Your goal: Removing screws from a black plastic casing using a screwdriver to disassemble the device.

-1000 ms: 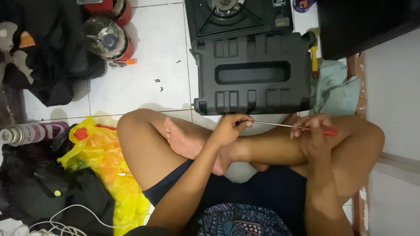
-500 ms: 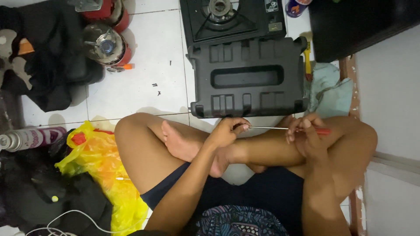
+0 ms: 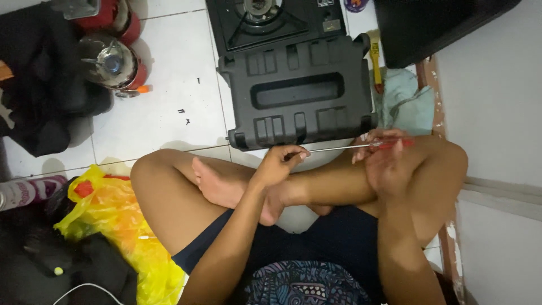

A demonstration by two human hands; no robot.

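Observation:
I sit cross-legged on a white tiled floor. My right hand (image 3: pixel 385 161) grips the red handle of a screwdriver (image 3: pixel 344 147), whose thin metal shaft runs level to the left. My left hand (image 3: pixel 280 162) pinches the shaft's tip between its fingers, over my crossed shins. Just beyond both hands lies a black plastic carry case (image 3: pixel 299 93), lid side up, nearly touching my knees. Behind the case sits a black portable gas stove (image 3: pixel 271 20) with its burner visible.
Red gas canisters (image 3: pixel 116 62) stand at the upper left beside dark clothing (image 3: pixel 39 85). A yellow plastic bag (image 3: pixel 113 226) lies by my left thigh. Small screws (image 3: pixel 183 112) dot the tiles. A yellow-handled tool (image 3: pixel 375 62) and pale cloth (image 3: pixel 406 99) lie right of the case, by a wall.
The view has shifted slightly, so the case and stove sit a little higher in the picture. Both hands keep the same hold on the screwdriver over my legs.

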